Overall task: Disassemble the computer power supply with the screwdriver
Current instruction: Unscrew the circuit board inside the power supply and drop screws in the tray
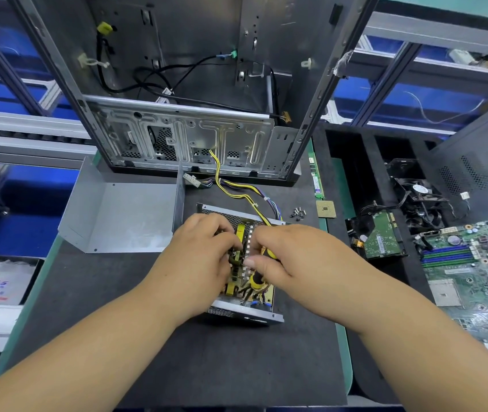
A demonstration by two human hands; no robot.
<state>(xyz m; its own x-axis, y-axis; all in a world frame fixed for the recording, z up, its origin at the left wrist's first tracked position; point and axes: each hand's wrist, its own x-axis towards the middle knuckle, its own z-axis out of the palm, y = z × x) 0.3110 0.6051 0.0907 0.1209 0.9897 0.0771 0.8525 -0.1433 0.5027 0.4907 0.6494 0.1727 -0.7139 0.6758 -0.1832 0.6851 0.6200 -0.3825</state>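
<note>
The power supply lies open on the dark mat, its circuit board with yellow parts showing between my hands. Its removed grey cover stands to the left. My left hand reaches into the unit with curled fingers on the board's components; what it holds is hidden. My right hand grips the yellow and black screwdriver, whose tip is hidden inside the unit. A yellow and black cable bundle runs from the supply up to the computer case.
The empty computer case stands upright behind the supply. Loose screws, a CPU chip and a RAM stick lie to the right. Farther right are a hard drive, a fan and a motherboard.
</note>
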